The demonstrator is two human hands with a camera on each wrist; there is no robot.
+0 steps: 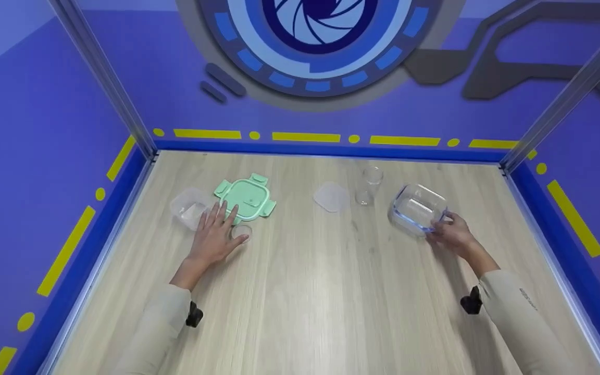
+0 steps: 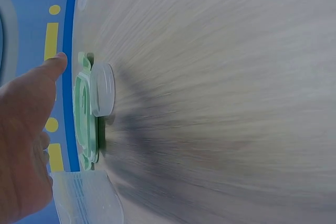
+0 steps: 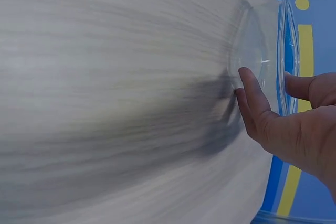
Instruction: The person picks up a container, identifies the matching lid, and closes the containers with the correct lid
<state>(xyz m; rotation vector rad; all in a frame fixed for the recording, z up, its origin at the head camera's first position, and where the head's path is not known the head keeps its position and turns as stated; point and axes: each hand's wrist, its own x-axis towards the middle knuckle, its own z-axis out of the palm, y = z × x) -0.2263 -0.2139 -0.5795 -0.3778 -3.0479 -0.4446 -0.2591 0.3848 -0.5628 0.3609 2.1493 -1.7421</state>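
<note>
My right hand [image 1: 452, 233] grips the near right corner of a square clear glass food container [image 1: 420, 205]. In the right wrist view its thumb is at the rim of the glass container [image 3: 268, 40] and the fingers lie along the outer side. Over on the left, my left hand [image 1: 215, 239] hovers with spread fingers and holds nothing. It hangs over the near edge of a mint green snap-on lid [image 1: 248, 198]. Below the thumb is a small round clear dish [image 1: 242, 232], also seen as a clear dish [image 2: 103, 88] in the left wrist view.
A translucent plastic tub [image 1: 188, 205] stands left of the green lid. Toward the back middle lies a translucent flat lid [image 1: 331, 197], with a clear drinking glass [image 1: 370, 185] to its right. Blue panels [image 1: 321, 120] and metal posts [image 1: 565, 99] border the wooden table [image 1: 310, 291].
</note>
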